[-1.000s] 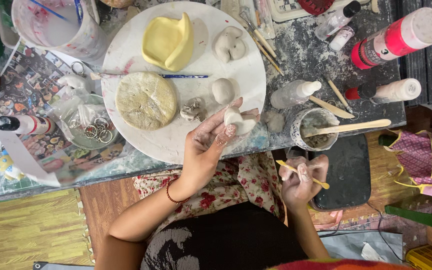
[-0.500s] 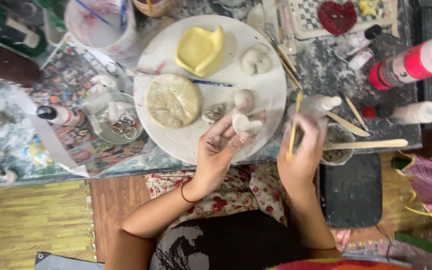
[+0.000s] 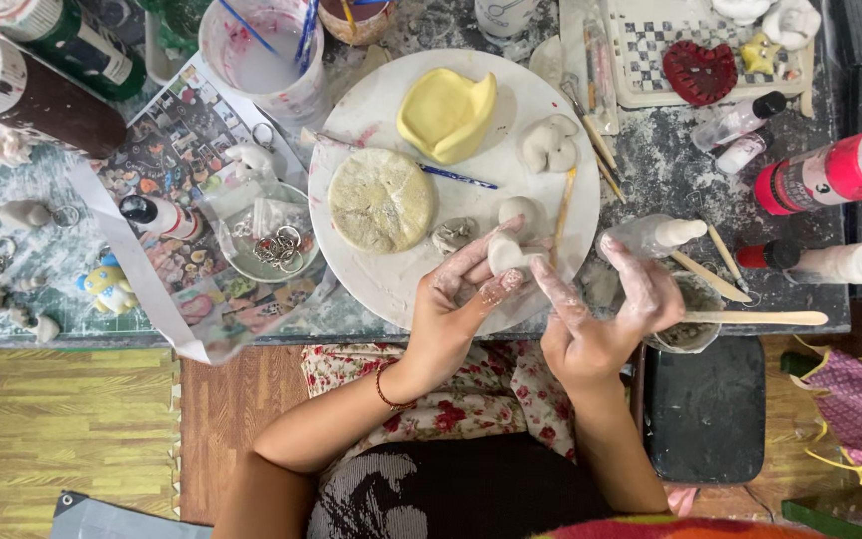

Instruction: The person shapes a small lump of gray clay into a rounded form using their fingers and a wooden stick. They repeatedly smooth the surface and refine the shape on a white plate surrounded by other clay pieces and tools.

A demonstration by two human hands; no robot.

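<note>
The left hand (image 3: 456, 299) is bent up from the wrist, and its thumb and fingers pinch a small white clay lump (image 3: 504, 252) over the near edge of the round white plate (image 3: 391, 289). The right hand (image 3: 601, 314) is just beside it, palm up and dusty white. Its fingers are spread wide and its first finger touches the lump, but it is not closed on anything. A thin wooden stick (image 3: 562, 215) lies on the plate just past the lump. Also on the plate are a flat round dough disc (image 3: 379, 200), a yellow clay piece (image 3: 446, 112) like a little chair, and a gray clay blob (image 3: 548, 145). A pink bottle (image 3: 835, 172) with a white band lies on its side at the far right of the table. Below it lies a small white bottle (image 3: 825, 264) with a red and black cap. A clear squeeze bottle (image 3: 655, 236) with a white tip lies next to the right hand. At the top left are a dark brown bottle (image 3: 37, 95) and a green bottle (image 3: 67, 40) with a white label. A white cup (image 3: 261, 55) with brushes stands near the plate. A red heart (image 3: 698, 70) sits on a checked tray (image 3: 650, 45) at the top.
</note>
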